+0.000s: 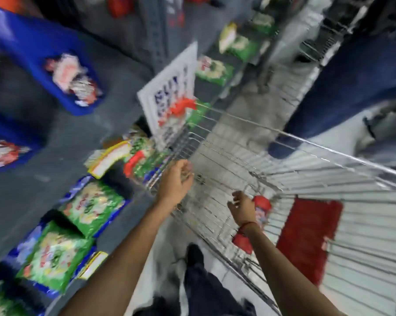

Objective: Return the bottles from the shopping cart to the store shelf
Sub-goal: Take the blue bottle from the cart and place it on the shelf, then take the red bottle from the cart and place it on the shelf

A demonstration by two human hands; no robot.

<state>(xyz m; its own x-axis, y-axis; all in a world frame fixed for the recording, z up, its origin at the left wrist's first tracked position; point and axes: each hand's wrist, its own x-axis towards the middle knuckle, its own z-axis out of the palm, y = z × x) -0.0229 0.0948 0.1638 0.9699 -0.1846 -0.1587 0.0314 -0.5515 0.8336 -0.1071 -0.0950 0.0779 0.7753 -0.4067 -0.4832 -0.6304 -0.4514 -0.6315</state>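
Note:
The frame is blurred by motion. A wire shopping cart (249, 133) fills the right half. Inside it, near the left wall, lies a red-capped bottle (262, 207) with a red base, partly hidden behind my right forearm. My right hand (242, 207) hovers just over it with fingers spread and empty. My left hand (176, 179) is at the cart's left rim, fingers loosely curled, holding nothing that I can make out. The grey store shelf (62, 137) runs along the left.
Green and white packets (94, 204) lie on lower shelves, blue bins (33, 46) with packets sit higher. A white promo sign (172, 92) hangs off the shelf by the cart's corner. A red flat item (306, 238) lies in the cart. Another person's leg (352, 87) stands beyond.

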